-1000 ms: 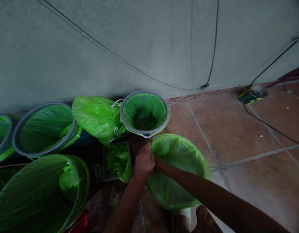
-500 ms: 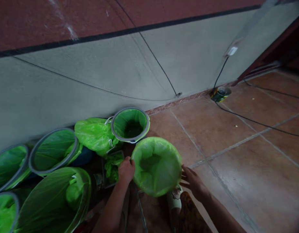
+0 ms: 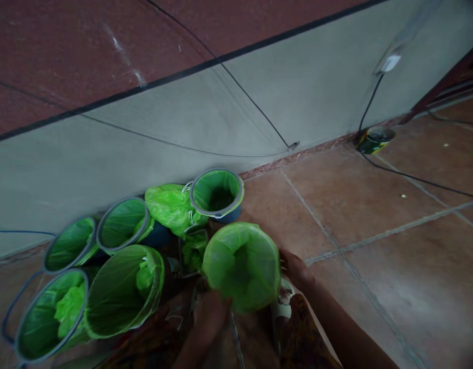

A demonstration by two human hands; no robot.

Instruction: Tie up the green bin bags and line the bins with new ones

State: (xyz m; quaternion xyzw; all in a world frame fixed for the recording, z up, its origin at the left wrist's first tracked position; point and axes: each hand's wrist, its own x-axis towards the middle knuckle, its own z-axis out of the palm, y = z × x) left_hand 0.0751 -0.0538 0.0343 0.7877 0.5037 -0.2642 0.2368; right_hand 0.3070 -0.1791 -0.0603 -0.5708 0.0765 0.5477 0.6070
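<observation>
In front of me is a round waste bin (image 3: pixel 242 266) lined with a translucent green bin bag, whose edge is folded over the rim. My left hand (image 3: pixel 213 315), blurred, is closed at the near left edge of this bag; its fingertips are hard to make out. My right hand (image 3: pixel 297 269) rests against the bin's right side with its fingers stretched out, partly hidden behind the bin. Just beyond is a blue bin (image 3: pixel 217 190) with a grey rim and a green liner. A bunched green drawstring bag (image 3: pixel 169 205) lies left of it.
More green-lined bins (image 3: pixel 123 292) stand in a cluster on the left, some with crumpled green bags inside. A small basket (image 3: pixel 193 251) holds green plastic. Black cables (image 3: pixel 255 102) run along the wall. A tin can (image 3: pixel 376 139) stands by the wall on the tiled floor (image 3: pixel 393 256).
My left hand has moved from the bin's left side down to its near left edge. The right hand stays at the right side. The view has shifted, showing more bins at left.
</observation>
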